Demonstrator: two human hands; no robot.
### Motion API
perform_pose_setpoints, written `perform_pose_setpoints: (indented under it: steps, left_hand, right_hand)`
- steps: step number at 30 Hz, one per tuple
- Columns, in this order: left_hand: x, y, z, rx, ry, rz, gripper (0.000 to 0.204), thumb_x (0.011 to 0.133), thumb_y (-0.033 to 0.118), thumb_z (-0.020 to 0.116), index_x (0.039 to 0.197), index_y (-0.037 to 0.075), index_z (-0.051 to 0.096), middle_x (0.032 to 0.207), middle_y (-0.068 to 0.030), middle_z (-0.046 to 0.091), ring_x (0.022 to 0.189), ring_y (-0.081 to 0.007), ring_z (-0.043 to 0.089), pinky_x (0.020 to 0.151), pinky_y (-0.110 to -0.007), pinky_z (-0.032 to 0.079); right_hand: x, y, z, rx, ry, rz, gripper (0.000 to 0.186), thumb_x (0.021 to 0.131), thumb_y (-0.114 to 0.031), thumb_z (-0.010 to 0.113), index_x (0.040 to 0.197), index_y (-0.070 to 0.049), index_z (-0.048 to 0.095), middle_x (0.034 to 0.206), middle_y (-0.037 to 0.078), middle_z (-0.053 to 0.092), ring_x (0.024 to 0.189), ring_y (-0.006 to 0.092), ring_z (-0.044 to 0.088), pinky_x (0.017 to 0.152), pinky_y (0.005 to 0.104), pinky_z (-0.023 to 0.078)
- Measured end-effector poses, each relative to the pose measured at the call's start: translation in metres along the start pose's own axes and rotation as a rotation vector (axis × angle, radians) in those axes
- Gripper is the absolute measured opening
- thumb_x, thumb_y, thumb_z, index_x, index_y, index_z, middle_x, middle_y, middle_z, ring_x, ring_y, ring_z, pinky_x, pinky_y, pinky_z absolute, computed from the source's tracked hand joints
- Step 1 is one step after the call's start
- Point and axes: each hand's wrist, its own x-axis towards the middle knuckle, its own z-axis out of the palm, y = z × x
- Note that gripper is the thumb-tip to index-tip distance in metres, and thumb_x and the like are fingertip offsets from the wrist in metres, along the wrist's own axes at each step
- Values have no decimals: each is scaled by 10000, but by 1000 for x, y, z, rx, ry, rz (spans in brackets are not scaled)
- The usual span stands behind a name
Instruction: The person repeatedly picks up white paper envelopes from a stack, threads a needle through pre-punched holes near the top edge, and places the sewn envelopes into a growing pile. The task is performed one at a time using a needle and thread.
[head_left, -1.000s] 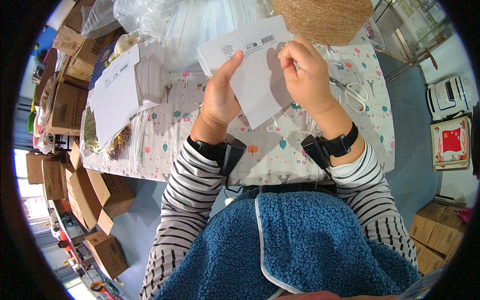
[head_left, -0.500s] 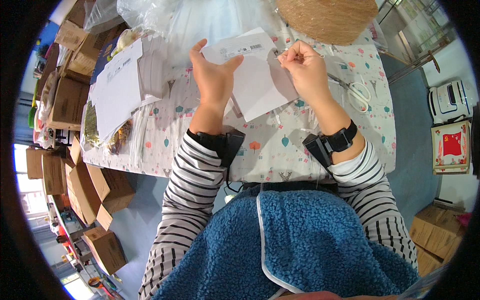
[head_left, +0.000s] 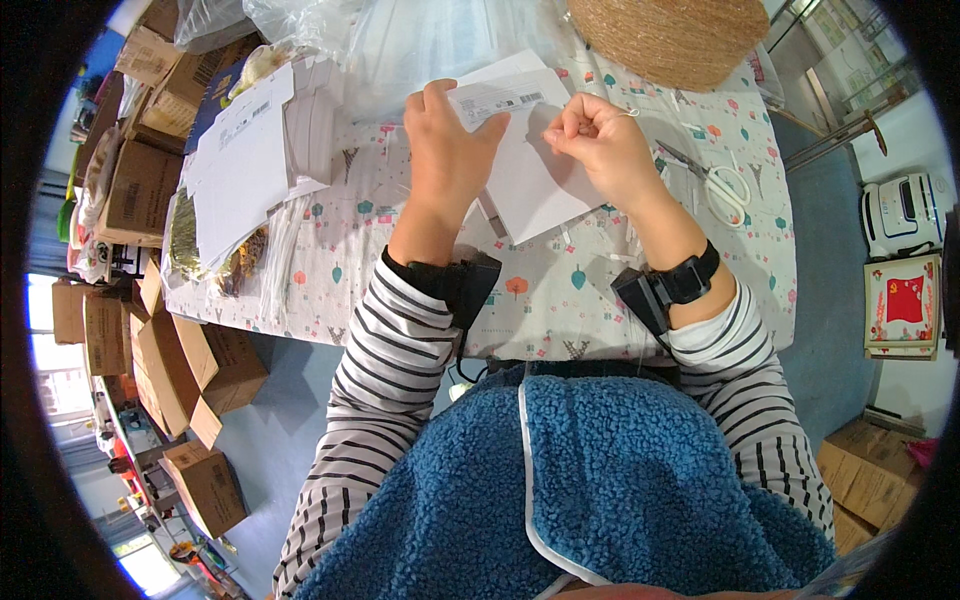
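My left hand [head_left: 447,150] is at the left edge of a stack of white printed sheets [head_left: 545,190]. Its thumb reaches over the top sheet, apart from the bent index finger, and no thing shows clasped between them. Over the right side of these sheets, my right hand [head_left: 603,145] is closed in a pinch on a thin white string [head_left: 629,112]. A short loop of the string shows above the knuckles; the rest is hidden or too fine to see. White-handled scissors [head_left: 727,195] lie to the right of my right hand.
Another pile of white sheets [head_left: 240,150] lies at the left, beside thin white strips [head_left: 283,260]. Clear plastic bags [head_left: 400,60] and a round brown woven thing [head_left: 670,40] fill the far side. The patterned tablecloth [head_left: 540,315] covers the table; cardboard boxes [head_left: 205,490] stand on the floor.
My left hand has moved right, its fingers bending closer at the sheets' edge. The sheets have shifted slightly right. My right hand keeps its pinch, slightly lower, with less string showing.
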Motion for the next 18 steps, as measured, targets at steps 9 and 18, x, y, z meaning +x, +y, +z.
perform_pose_setpoints:
  steps: [9, 18]
  left_hand:
    - [-5, 0, 3, 175, 74, 131, 586, 826, 156, 749, 1311, -63, 503, 1451, -389, 364, 1345, -545, 355, 1113, -562, 353]
    - [-8, -2, 5, 153, -87, 110, 616, 786, 223, 802, 1282, -41, 548, 1363, -271, 510, 1324, -457, 401, 1116, -488, 353]
  right_hand:
    - [-1, -3, 5, -36, -9, 14, 272, 896, 4, 683, 743, -105, 487, 822, -28, 627, 762, 45, 535, 721, 207, 447]
    - [0, 0, 8, 20, -14, 3, 244, 897, -7, 679, 743, -97, 512, 781, -27, 624, 739, 57, 544, 702, 226, 460]
